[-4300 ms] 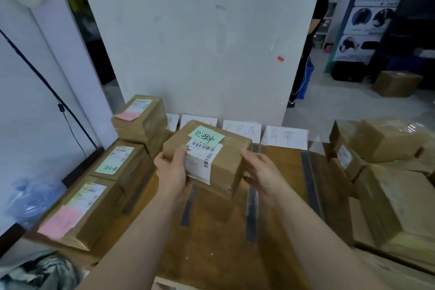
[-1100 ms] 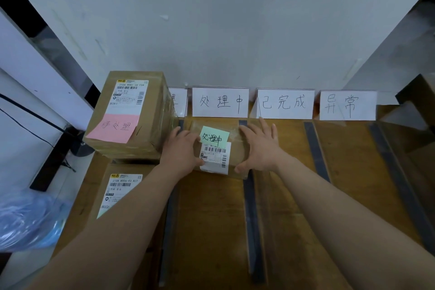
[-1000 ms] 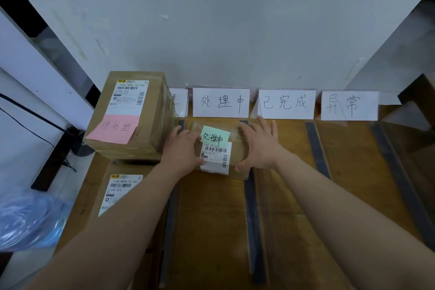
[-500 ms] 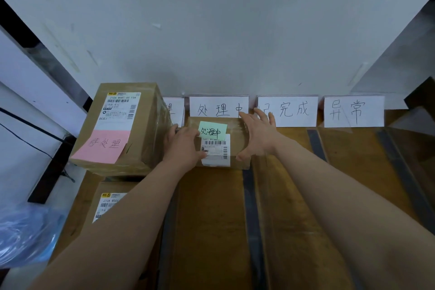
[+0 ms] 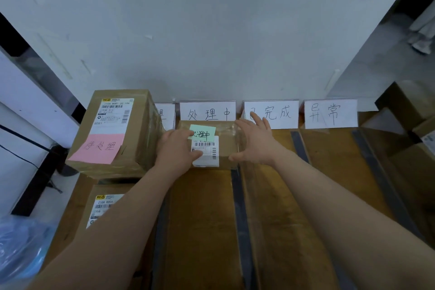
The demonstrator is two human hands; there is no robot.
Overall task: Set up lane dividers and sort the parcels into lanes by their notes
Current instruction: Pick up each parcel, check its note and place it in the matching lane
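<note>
A small brown parcel (image 5: 226,146) with a green note (image 5: 203,133) and a white barcode label lies on the table in the second lane. It sits right in front of the sign reading 处理中 (image 5: 208,113). My left hand (image 5: 176,150) rests on its left top edge, with the thumb on the label. My right hand (image 5: 256,143) lies flat against the parcel's right side, fingers straight and pointing at the 已完成 sign (image 5: 273,113). Dark tape strips (image 5: 242,219) mark the lanes on the wooden table (image 5: 202,231).
A large box (image 5: 131,129) with a pink note (image 5: 97,148) is stacked in the left lane on another labelled box (image 5: 103,207), half hiding the first sign (image 5: 164,114). The 异常 sign (image 5: 329,114) stands at the right. More boxes (image 5: 412,106) crowd the right edge. A blue bag (image 5: 18,247) lies lower left.
The parcel went from held in the air down into the second lane, then slid back to the 处理中 sign. My right fingers have spread open along its side.
</note>
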